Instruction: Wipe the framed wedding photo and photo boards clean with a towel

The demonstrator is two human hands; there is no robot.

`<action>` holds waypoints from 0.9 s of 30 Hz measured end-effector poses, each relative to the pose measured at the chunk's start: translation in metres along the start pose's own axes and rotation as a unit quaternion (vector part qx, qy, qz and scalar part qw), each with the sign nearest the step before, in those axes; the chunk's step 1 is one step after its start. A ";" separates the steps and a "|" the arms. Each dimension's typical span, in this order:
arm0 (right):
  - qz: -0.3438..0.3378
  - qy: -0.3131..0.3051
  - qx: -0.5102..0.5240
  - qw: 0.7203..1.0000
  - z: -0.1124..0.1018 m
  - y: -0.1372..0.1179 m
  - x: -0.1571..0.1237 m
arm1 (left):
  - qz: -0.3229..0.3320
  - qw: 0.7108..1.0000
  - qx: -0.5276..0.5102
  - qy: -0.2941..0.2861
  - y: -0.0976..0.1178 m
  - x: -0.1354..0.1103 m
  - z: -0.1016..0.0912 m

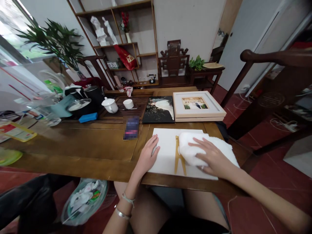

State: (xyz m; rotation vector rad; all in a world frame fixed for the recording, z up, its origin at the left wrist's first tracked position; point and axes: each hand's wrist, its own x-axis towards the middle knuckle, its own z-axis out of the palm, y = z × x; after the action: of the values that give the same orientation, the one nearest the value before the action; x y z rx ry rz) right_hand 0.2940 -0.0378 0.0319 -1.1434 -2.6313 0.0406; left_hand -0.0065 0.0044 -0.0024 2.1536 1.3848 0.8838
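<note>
A fluffy white wad [186, 149] on a flat white board [165, 154], beside yellow V-shaped tongs [176, 151], is pressed by the spread right hand [209, 155]; its left edge is touched by the left hand [148, 156], apart. "03" is legible on a white block calendar [112, 65].

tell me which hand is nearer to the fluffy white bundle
Right. The right hand rests on the white bundle; the left hand is apart from it, at the left edge of the white board.
</note>
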 end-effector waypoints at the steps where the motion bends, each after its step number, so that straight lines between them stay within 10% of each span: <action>1: 0.007 0.004 -0.010 1.000 0.001 0.011 0.010 | 0.000 1.000 0.000 0.000 0.000 0.000 0.000; 9: 0.064 -0.018 -0.095 0.993 0.000 0.048 0.061 | 0.000 1.000 -0.011 0.014 -0.003 0.000 0.004; 20: 0.032 0.018 -0.041 0.998 0.006 -0.069 -0.048 | -0.013 1.000 -0.006 0.013 -0.002 -0.001 0.005; 27: 0.027 0.015 -0.018 0.999 0.001 -0.026 -0.009 | -0.003 1.000 0.000 0.030 -0.002 0.000 0.005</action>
State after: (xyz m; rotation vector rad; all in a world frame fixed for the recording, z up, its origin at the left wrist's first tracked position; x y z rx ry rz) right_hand 0.2813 -0.0618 0.0317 -1.2156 -2.5848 -0.0125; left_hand -0.0039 0.0052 -0.0070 2.1378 1.4203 0.9529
